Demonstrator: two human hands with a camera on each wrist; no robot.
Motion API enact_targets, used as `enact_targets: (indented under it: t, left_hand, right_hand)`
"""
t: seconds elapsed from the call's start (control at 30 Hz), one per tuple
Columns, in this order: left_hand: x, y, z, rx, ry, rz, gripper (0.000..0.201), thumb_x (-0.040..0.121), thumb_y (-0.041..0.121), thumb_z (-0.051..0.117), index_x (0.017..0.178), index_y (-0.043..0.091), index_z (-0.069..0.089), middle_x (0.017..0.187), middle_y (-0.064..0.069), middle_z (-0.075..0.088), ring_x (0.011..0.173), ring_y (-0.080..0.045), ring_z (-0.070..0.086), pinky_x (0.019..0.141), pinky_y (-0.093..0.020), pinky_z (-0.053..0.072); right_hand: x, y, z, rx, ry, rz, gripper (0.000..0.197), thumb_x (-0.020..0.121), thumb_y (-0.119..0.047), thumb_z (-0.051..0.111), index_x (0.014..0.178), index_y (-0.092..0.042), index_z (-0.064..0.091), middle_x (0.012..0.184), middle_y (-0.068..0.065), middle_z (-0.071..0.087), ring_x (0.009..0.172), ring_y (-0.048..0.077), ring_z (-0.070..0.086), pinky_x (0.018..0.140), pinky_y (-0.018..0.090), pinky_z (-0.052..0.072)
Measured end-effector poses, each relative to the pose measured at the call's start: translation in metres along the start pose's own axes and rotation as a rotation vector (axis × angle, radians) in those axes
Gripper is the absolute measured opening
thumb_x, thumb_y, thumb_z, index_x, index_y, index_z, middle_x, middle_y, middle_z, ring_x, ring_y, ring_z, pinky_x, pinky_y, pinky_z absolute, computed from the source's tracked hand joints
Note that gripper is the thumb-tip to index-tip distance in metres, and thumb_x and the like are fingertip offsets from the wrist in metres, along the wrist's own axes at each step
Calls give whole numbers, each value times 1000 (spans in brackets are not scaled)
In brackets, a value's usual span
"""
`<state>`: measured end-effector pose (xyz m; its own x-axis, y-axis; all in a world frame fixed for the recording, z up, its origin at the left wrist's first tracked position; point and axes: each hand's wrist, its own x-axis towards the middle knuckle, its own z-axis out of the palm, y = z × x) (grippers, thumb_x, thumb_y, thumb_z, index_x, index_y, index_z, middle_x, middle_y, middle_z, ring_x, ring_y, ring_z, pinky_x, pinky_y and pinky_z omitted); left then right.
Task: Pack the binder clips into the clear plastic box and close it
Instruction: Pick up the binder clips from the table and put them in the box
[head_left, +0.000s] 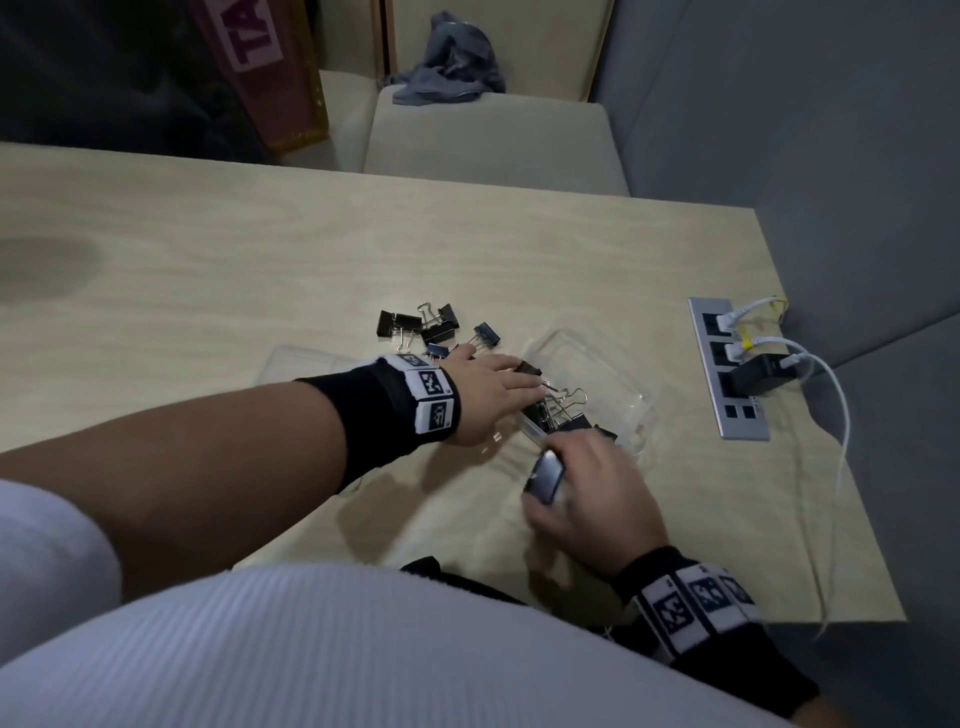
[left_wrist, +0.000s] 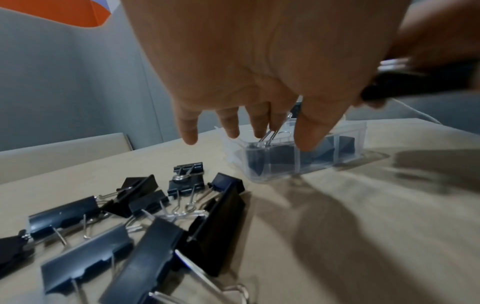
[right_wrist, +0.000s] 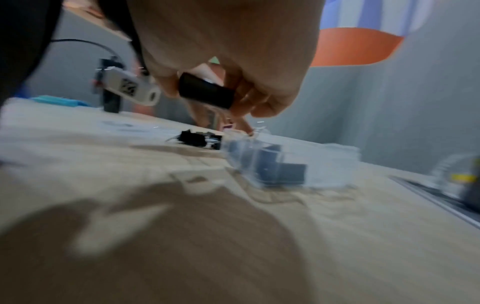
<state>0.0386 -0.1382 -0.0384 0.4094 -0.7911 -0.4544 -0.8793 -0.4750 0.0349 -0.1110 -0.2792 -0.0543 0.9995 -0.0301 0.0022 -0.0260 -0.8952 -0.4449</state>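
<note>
The clear plastic box (head_left: 618, 364) stands open on the table, with several black binder clips (head_left: 558, 410) in its near end. My left hand (head_left: 514, 376) reaches over the box's left end with straight fingers, fingertips (left_wrist: 262, 131) by the wire handles of the clips inside (left_wrist: 270, 156). Just in front of the box, my right hand (head_left: 550, 467) grips one black binder clip (head_left: 545, 475), seen close in the right wrist view (right_wrist: 205, 93). Loose binder clips (head_left: 421, 327) lie in a heap left of the box (left_wrist: 155, 216). The clear lid (head_left: 306, 358) lies flat further left.
A grey power strip (head_left: 727, 369) with plugs and white cables is set into the table (head_left: 208, 249) right of the box. The table's right edge runs along a grey wall. A beige chair (head_left: 493, 135) with a grey cloth stands beyond the far edge.
</note>
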Motion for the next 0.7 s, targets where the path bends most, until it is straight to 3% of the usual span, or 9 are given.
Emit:
enact_targets:
  t: [0.07,0.13,0.27,0.37,0.5,0.57,0.63,0.7]
  left_hand:
    - [1,-1,4,25,-10,24,66,92,27,42,151,35,13,161,17,7,149,-19,8,111,-50,24]
    - [2,-1,6,60,-20,39,63,92,25,39,151,35,15,161,17,5,149,-20,6,112,-52,22]
    - [0,1,4,138,-43,100,61,93,22,38,150,34,18,161,17,5,149,-20,5,115,-57,13]
    - [-5,2,7,98,18,111,60,91,25,42,148,33,24,161,15,8,149,-18,9,115,-54,15]
    - [-20,-10,14,-31,117,42,63,86,26,53,145,33,31,160,11,15,147,-16,16,114,-47,19]
    - [-30,-19,19,-97,247,13,58,83,28,53,140,31,41,157,5,27,143,-21,28,110,-50,29]
    - [-38,-29,24,-190,320,-87,54,81,33,45,134,28,49,149,1,41,135,-26,40,102,-49,38]
    - [-47,-42,28,-239,262,-253,53,82,31,49,135,31,46,145,2,42,132,-25,39,101,-45,38]
  right_hand:
    - [-1,15,-10,21,167,144,52,68,-42,63,111,-13,60,101,4,59,96,25,56,84,42,48]
    - [1,25,-16,-11,224,282,56,73,-40,69,119,-12,57,108,7,57,103,27,54,90,45,46]
    - [15,30,-14,-125,108,354,59,80,-47,66,129,-18,52,116,7,54,111,28,49,94,44,40]
    - [25,26,-7,-265,-49,423,57,84,-53,56,134,-26,47,121,5,51,113,28,45,93,42,39]
    - [30,22,-9,-347,-139,441,56,87,-54,49,136,-27,43,126,4,49,116,28,42,94,42,37]
    - [29,22,-10,-337,-147,435,58,86,-54,49,136,-25,42,128,4,48,117,27,42,95,42,37]
    - [26,22,-9,-291,-99,444,61,84,-55,53,135,-22,42,127,4,49,116,27,43,94,43,37]
    - [23,19,-8,-217,-19,406,57,81,-51,59,129,-20,48,123,4,50,113,27,44,93,43,37]
